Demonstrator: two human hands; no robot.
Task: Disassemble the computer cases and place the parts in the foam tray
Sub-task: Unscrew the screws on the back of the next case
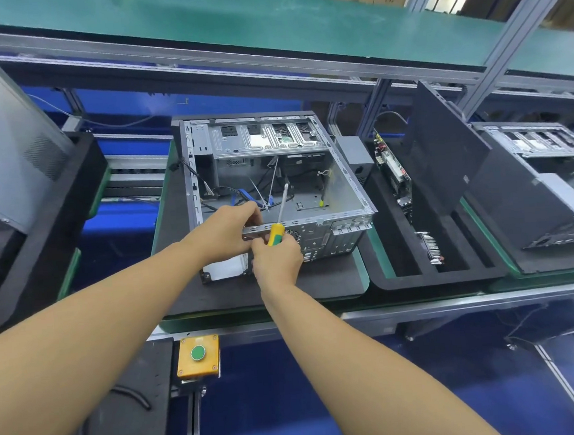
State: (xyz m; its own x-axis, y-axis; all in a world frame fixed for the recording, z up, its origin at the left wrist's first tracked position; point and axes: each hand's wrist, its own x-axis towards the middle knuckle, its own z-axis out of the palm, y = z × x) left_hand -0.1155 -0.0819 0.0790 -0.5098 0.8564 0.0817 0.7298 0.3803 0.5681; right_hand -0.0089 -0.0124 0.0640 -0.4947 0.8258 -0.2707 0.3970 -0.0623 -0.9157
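Note:
An open grey computer case lies on its side on a black foam pad in the middle of the belt, with loose cables and a drive cage inside. My left hand grips the near rail of the case, over a metal bracket. My right hand holds a yellow and green screwdriver, whose shaft points up and away over the case's inside. To the right stands a black foam tray holding a circuit board, a grey power supply and a black side panel.
A second open case lies on foam at the far right. At the left a grey case panel stands in another foam tray. A yellow box with a green button sits at the near edge. A green shelf runs overhead.

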